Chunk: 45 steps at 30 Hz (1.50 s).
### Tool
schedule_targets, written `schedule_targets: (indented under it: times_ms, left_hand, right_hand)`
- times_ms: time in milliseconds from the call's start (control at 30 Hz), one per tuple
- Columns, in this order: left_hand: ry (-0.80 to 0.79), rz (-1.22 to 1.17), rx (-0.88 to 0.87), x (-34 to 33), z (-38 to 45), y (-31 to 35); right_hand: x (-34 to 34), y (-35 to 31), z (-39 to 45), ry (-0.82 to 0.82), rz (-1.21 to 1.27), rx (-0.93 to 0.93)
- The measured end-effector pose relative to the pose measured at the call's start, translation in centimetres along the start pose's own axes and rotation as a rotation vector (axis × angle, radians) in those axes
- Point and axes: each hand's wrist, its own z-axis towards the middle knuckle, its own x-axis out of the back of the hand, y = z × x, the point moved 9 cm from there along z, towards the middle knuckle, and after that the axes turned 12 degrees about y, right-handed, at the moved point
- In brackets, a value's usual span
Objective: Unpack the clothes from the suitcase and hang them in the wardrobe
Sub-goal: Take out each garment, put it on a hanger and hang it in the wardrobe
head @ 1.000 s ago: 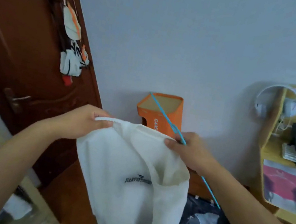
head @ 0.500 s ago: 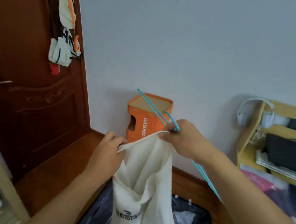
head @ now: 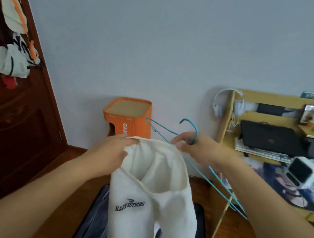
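The left hand (head: 111,154) grips the top edge of a white garment (head: 151,200), fingers curled over the fabric. The right hand (head: 194,148) pinches the opposite edge and also holds blue wire hangers (head: 221,185) by the neck. The garment hangs between the hands, directly above the open dark suitcase (head: 92,221). It looks soft, thick and fleecy, light, limp; best held at the opening's rim, as now. The hangers look thin, stiff and springy, likely to snag. Behind the garment stands an orange box (head: 129,116); right of it, a wooden desk (head: 279,97).
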Motion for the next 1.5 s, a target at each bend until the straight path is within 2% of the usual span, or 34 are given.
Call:
schedule_targets:
  times_ms: [67,133,233,300,467,533,633,700,767,867,1000,1067,1100,1133,1167,1233,1300,1433,1467,1500]
  left_hand:
    - [-0.104,-0.045,0.074,-1.9,1.5,0.2]
    - [-0.231,-0.022,0.087,-3.7,2.4,-0.4]
    - [-0.447,0.060,0.156,-6.3,1.9,-1.9]
    - [-0.497,0.037,0.214,-7.1,1.3,-2.3]
    - [-0.457,0.036,0.089,-7.7,0.8,-1.8]
    - [-0.447,0.013,0.081,-7.3,0.6,-0.5]
    - [-0.434,-0.018,0.106,-5.9,0.1,2.1]
    - [-0.424,-0.054,0.130,-5.2,-0.3,3.9]
    - [-0.394,-0.093,0.075,-4.4,-1.0,6.3]
    - [-0.227,-0.196,0.000,-0.9,-1.2,9.2]
    - [-0.056,-0.306,-0.065,4.8,-0.7,9.6]
    - [0.193,-0.345,-0.172,9.1,-0.6,9.6]
    - [0.356,-0.264,-0.257,11.4,-0.8,9.7]
    - [0.480,-0.086,-0.347,13.1,-1.1,10.3]
    - [0.518,0.100,-0.419,13.8,-1.1,11.0]
    - [0.351,0.315,-0.419,12.7,0.0,11.1]
    - [0.187,0.351,-0.319,11.5,0.6,10.8]
    - [0.110,0.309,-0.273,10.1,1.0,10.6]
    - [0.094,0.308,-0.251,9.9,1.3,10.3]
    - [0.086,0.311,-0.225,9.8,1.6,9.8]
  right_hand:
    - [0.8,2.5,-1.5,0.007,0.148,-0.067]
    - [2.3,4.8,-2.9,0.088,0.289,-0.118]
    - [4.5,6.0,-5.0,0.265,0.345,-0.090]
    - [4.8,5.8,-6.3,0.273,0.356,-0.063]
    - [1.8,4.0,-8.3,0.088,0.174,-0.028]
    - [1.1,2.6,-8.1,0.097,0.163,-0.010]
    - [0.1,0.5,-7.3,0.196,0.167,-0.008]
    - [-1.8,-0.9,-6.6,0.175,0.111,0.025]
    - [-3.7,-1.9,-5.9,0.149,0.044,0.084]
    - [-2.1,-2.9,-4.9,0.277,0.181,0.127]
    - [-0.1,-5.3,-5.8,0.320,0.451,0.177]
    - [1.2,-7.0,-6.5,0.335,0.530,0.230]
    - [2.0,-7.7,-6.7,0.344,0.561,0.249]
    - [2.7,-8.4,-6.9,0.345,0.594,0.260]
    - [3.2,-8.9,-7.1,0.339,0.624,0.264]
    - [3.8,-9.8,-7.4,0.329,0.656,0.276]
    - [4.0,-10.2,-7.5,0.319,0.663,0.283]
    - [3.6,-9.5,-5.6,0.250,0.515,0.271]
    - [3.8,-8.8,-5.0,0.310,0.396,0.283]
    - [4.4,-7.9,-4.9,0.442,0.259,0.301]
